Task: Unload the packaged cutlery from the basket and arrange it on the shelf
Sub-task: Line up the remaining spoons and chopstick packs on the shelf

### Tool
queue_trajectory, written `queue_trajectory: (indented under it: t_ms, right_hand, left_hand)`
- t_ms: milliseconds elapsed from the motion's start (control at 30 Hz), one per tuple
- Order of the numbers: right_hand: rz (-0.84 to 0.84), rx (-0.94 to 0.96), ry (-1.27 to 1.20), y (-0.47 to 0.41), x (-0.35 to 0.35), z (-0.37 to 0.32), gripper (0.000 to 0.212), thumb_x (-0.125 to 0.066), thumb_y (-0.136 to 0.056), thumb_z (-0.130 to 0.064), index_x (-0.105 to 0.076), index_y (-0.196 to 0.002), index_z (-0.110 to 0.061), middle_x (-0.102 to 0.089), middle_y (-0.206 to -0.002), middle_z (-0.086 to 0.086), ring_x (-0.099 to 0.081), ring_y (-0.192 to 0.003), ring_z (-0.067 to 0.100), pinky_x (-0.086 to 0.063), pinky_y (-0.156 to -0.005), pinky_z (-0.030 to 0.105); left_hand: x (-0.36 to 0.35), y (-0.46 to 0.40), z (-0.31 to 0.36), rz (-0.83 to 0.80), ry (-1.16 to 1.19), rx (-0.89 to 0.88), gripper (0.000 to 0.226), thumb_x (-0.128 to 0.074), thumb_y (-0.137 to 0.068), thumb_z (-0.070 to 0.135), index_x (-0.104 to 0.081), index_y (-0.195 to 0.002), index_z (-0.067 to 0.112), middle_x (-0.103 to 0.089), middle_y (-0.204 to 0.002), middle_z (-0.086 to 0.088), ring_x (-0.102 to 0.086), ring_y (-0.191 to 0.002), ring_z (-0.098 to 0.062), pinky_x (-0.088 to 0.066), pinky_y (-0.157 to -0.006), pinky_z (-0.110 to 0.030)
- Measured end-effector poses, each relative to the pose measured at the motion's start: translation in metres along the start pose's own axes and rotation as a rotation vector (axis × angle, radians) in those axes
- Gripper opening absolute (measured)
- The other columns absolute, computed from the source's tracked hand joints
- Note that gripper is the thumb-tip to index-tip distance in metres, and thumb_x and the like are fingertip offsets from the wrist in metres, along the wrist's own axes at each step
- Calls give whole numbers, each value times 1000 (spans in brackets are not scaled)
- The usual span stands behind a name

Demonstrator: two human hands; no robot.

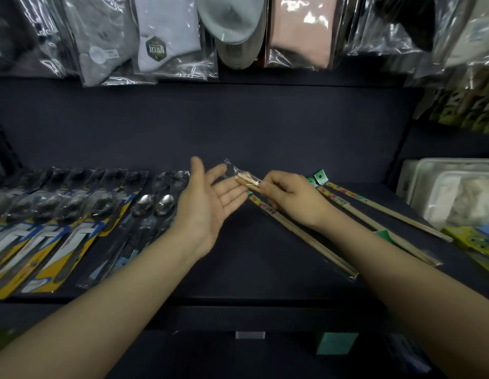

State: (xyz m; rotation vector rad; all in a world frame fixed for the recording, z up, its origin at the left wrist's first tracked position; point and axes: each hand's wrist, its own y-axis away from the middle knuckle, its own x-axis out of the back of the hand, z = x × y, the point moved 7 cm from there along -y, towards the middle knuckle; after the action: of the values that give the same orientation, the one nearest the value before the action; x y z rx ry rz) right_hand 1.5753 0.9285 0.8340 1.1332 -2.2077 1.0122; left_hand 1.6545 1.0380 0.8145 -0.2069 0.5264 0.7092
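Over shelf (265,149), R hand (289,195) grip pinching chopstick pack (298,231) (top end far-left), L hand (207,198) open.

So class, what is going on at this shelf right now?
A person is stocking a dark shelf. The right hand pinches the top end of a cellophane-wrapped pack of chopsticks that slants across the shelf, while the left hand is open beside it, palm up. Two more chopstick packs lie to the right, and packaged spoons are lined up on the left.
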Motion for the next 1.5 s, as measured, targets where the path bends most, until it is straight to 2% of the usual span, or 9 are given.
queue_trajectory:
  t_ms: [167,667,900,1067,1233,1300,1367,1433,1500]
  right_hand:
    - [-33,10,-41,-1,-1,-1,27,-48,-95,-21,-51,-68,-20,-48,-53,-10,-44,-44,-2,-35,-54,18]
    - [-36,67,113,-3,6,2,16,-54,-92,-22,-55,-76,-21,-47,-54,-12,-47,-52,-2,-34,-52,12]
    - [-112,107,286,-3,1,-3,18,-49,-93,-26,-54,-77,-20,-46,-54,-9,-46,-54,11,-40,-59,32]
    - [-189,96,283,0,-11,-1,19,-45,-96,-23,-48,-77,-19,-46,-62,-10,-47,-67,15,-34,-60,26]
    - [-208,121,268,6,-3,-2,16,-45,-96,-22,-48,-80,-20,-46,-62,-12,-46,-60,5,-33,-57,16]
    - [-202,131,247,7,-3,-4,16,-44,-97,-22,-53,-86,-15,-53,-69,-8,-51,-67,11,-35,-61,20]
    - [-122,186,305,8,0,-5,20,-47,-95,-22,-60,-98,-7,-62,-90,4,-56,-87,19,-36,-76,21]
    - [3,201,432,10,11,-1,33,-51,-86,-27,-61,-111,-6,-59,-112,10,-53,-105,25,-32,-91,23]
    - [156,77,432,17,29,9,38,-51,-83,-28,-60,-114,-9,-56,-115,11,-51,-106,25,-34,-92,26]
  left_hand:
    - [0,-3,-10,-17,62,110,25,-48,-94,23,-65,-93,5,-72,-99,-11,-71,-87,-16,-58,-75,-25]
    - [-1,-13,-3,-191,-407,15,21,-59,-85,23,-70,-98,10,-75,-94,-6,-71,-88,-17,-57,-68,-20]
    - [-5,-17,1,-192,-661,-107,11,-60,-86,15,-71,-85,14,-74,-75,2,-71,-73,-10,-57,-67,-18]
    - [-12,-16,9,-113,-954,-407,14,-61,-86,13,-67,-74,16,-69,-68,-1,-65,-58,-11,-56,-59,-17]
    - [-20,-12,8,-227,-1003,-406,12,-62,-85,19,-67,-80,9,-69,-67,-1,-63,-57,-6,-49,-56,-12]
    - [-28,-7,15,-206,-1196,-617,20,-59,-86,25,-66,-77,9,-67,-61,1,-62,-55,-8,-45,-53,-9]
    - [-38,2,18,-179,-1398,-876,31,-51,-85,36,-61,-72,10,-59,-52,2,-53,-45,-11,-41,-49,-18]
    - [-43,8,15,-189,-1447,-982,37,-45,-83,38,-58,-69,6,-54,-48,-2,-47,-42,-16,-36,-45,-25]
    - [-49,18,9,-225,-1481,-1073,34,-45,-84,33,-57,-70,5,-55,-49,-4,-50,-42,-19,-39,-42,-29]
